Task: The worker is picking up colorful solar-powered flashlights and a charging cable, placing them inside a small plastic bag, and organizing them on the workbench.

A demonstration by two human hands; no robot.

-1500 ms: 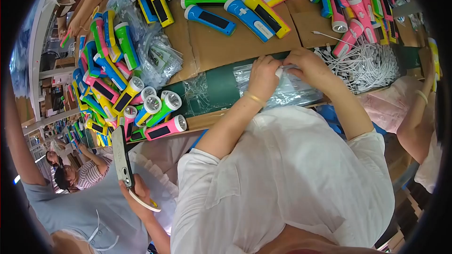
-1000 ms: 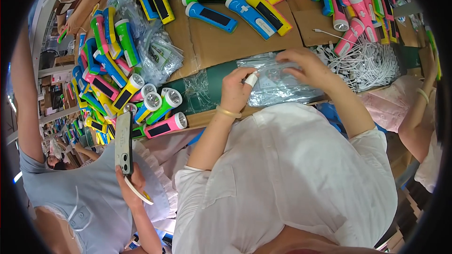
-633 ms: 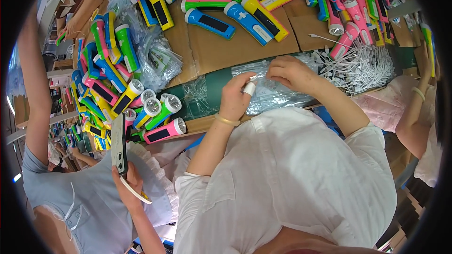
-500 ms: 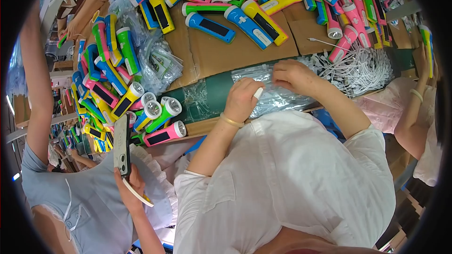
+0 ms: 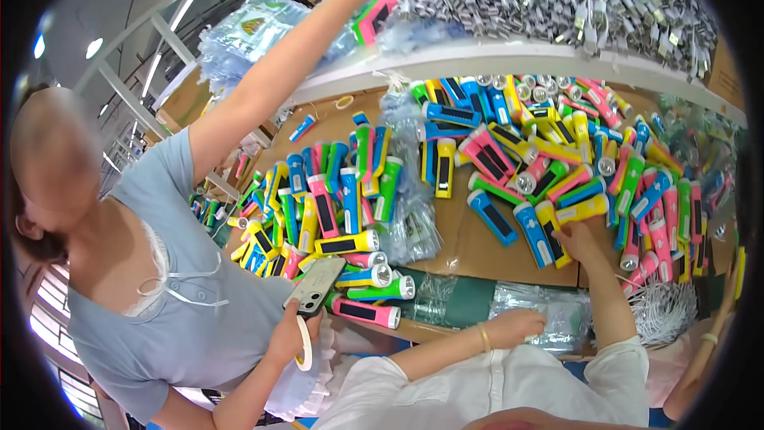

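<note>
My right hand [image 5: 578,240] reaches forward over the table. Its fingers are curled at a yellow flashlight [image 5: 549,225] with a dark panel, which lies next to a blue flashlight [image 5: 532,235]. Close to my body, my left hand [image 5: 516,326] is closed, a band round its wrist; what it may hold is hidden. Beside and beyond that hand lie clear plastic bags [image 5: 567,320] at the table's near edge. A pile of blue, pink, green and yellow flashlights [image 5: 585,167] spreads over brown cardboard [image 5: 465,251].
White cables [image 5: 664,314] lie bunched at the right. More cables [image 5: 573,0] heap on a white shelf [image 5: 509,60] above. At the left, a co-worker holds a phone [image 5: 314,283] and stretches an arm over to the shelf. More flashlights [image 5: 350,199] pile up before them.
My right hand has left the plastic bags and gone forward to the flashlights. The small white piece in my left hand no longer shows. My view has tilted up, bringing the shelf in.
</note>
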